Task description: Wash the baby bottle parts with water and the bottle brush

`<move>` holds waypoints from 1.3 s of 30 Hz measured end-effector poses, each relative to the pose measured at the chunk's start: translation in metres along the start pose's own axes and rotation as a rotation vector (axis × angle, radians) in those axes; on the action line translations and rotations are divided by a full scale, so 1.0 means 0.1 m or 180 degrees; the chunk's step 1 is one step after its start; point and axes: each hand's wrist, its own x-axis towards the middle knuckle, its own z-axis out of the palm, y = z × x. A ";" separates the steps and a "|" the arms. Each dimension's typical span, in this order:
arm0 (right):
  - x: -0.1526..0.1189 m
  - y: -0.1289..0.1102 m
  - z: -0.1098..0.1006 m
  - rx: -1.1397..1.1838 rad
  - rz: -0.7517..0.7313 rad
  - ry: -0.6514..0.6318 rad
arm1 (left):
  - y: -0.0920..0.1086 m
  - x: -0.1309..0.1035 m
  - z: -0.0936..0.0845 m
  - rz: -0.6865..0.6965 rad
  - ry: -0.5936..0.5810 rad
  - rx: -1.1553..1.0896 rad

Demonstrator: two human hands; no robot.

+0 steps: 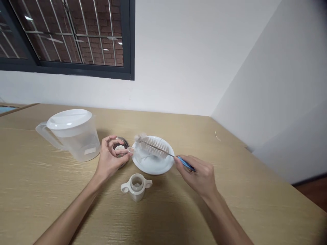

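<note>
Just then, the right hand [198, 173] had its grip closed around the blue end of a brush [155, 147], held over the white bowl [153, 169]. The left hand's [110, 158] grip pinched a small clear piece [131, 149] beside the bowl. A bottle [137, 192] stood nearby.

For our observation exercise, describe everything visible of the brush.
The brush has pale, translucent bristles around a thin, wire-like stem, with a whitish tuft at the tip. Its blue handle, partly hidden, is gripped by the right hand. It slants toward the picture's upper left, bristles over the white dish; whether they touch is unclear.
</note>
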 end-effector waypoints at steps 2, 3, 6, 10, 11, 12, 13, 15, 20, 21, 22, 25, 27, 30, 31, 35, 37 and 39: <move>0.00 -0.02 0.00 0.0185 -0.0007 -0.0054 | -0.01 0.00 -0.01 -0.0022 -0.0019 0.0020; 0.00 -0.03 0.01 0.0186 -0.0061 -0.0082 | -0.02 0.00 -0.01 -0.0013 -0.0040 0.0028; -0.02 -0.02 0.02 -0.0062 -0.0268 -0.0128 | -0.05 0.00 -0.02 0.0059 -0.0103 0.0036; -0.01 0.04 -0.01 -0.0400 -0.0271 -0.0051 | -0.06 0.00 -0.02 0.0045 -0.0166 0.0058; -0.01 0.05 -0.03 -0.0401 -0.0229 -0.0013 | -0.06 0.00 -0.02 0.0021 -0.0167 0.0061; 0.00 0.06 -0.04 -0.0346 -0.0175 0.0018 | -0.05 0.01 -0.02 -0.0001 -0.0159 0.0058; 0.01 0.06 -0.05 -0.0248 -0.0109 0.0030 | -0.05 0.01 -0.03 -0.0014 -0.0144 0.0047; 0.01 0.04 -0.07 -0.0006 0.0009 0.0004 | -0.04 0.02 -0.03 -0.0019 -0.0122 0.0010; 0.00 -0.03 -0.02 0.0247 -0.0049 -0.0113 | -0.04 0.02 -0.04 -0.0057 -0.0163 -0.0010; -0.01 -0.04 -0.01 0.0243 -0.0100 -0.0105 | -0.04 0.02 -0.03 -0.0066 -0.0162 0.0002; -0.01 -0.05 0.01 0.0216 -0.0153 -0.0091 | -0.04 0.02 -0.03 -0.0070 -0.0163 0.0011; -0.03 -0.05 0.02 0.0025 -0.0310 -0.0116 | -0.04 0.02 -0.02 -0.0054 -0.0171 0.0033; -0.03 -0.03 0.02 -0.0151 -0.0386 -0.0133 | -0.04 0.01 -0.02 -0.0016 -0.0148 0.0082; -0.03 0.00 -0.01 -0.0374 -0.0455 -0.0098 | -0.05 0.01 -0.01 0.0032 -0.0125 0.0132; -0.03 0.01 -0.02 -0.0444 -0.0466 -0.0085 | -0.05 0.01 -0.01 0.0041 -0.0129 0.0129; -0.01 0.07 -0.07 -0.0697 -0.0413 0.0023 | -0.03 0.01 -0.01 0.0084 -0.0105 0.0102; 0.00 0.08 -0.10 -0.0501 -0.0226 0.0052 | -0.03 0.01 -0.01 0.0091 -0.0093 0.0108; 0.01 0.07 -0.10 -0.0105 0.0014 0.0016 | -0.03 0.02 -0.02 0.0086 -0.0107 0.0110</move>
